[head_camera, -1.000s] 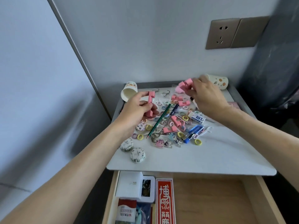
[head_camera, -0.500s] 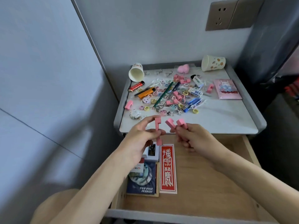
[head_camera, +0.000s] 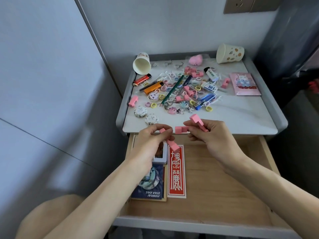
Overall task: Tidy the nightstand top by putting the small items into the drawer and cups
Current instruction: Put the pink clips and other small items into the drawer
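Hands have come back from the heap at twelve o'clock and now hang at the front edge of the nightstand top, over the open drawer; my left hand pinches one pink clip, fingers curled round it; my right hand grips two pink clips just beside it; three pieces are off the top, I judge, and only need dropping in; the white cup at eleven o'clock and the spotted cup at one lie tipped over.
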Available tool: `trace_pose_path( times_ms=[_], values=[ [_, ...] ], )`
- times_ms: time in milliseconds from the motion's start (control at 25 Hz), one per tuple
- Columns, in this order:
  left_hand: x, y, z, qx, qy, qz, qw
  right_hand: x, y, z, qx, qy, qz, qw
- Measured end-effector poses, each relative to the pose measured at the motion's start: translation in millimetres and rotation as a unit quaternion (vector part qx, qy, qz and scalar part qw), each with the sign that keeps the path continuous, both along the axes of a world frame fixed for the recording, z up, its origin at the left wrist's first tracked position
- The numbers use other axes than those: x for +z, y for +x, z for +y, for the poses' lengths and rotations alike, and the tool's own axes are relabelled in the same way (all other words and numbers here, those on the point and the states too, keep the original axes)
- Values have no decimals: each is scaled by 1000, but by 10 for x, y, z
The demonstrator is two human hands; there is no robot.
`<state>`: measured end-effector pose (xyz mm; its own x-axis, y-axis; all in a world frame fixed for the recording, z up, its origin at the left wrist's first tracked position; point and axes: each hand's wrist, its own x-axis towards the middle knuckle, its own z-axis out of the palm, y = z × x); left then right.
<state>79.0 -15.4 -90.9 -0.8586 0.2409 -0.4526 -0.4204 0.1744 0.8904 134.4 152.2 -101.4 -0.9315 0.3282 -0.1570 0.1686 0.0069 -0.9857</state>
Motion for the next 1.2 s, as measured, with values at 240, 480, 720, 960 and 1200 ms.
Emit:
trace_pose_path(
  times_ms=[240, 480, 720, 960, 1200],
  values=[
    [12, 2, 21, 25, 120, -77, 990, 10, 23, 10, -5, 34, -7, 999],
    [28, 31, 76, -30, 147, -92, 984, 70, 22, 16, -3, 4, 32, 999],
    [49, 32, 90, -2, 167, -81, 983, 47, -11, 9, 60, -46, 18, 997],
    [12, 27, 67, 14, 171, -63, 983, 26, 6, 18, 85, 0, 35, 996],
    [-10, 15, 51, 10, 159, -64, 985, 17, 38, 32, 96, 26, 35, 994]
  ],
)
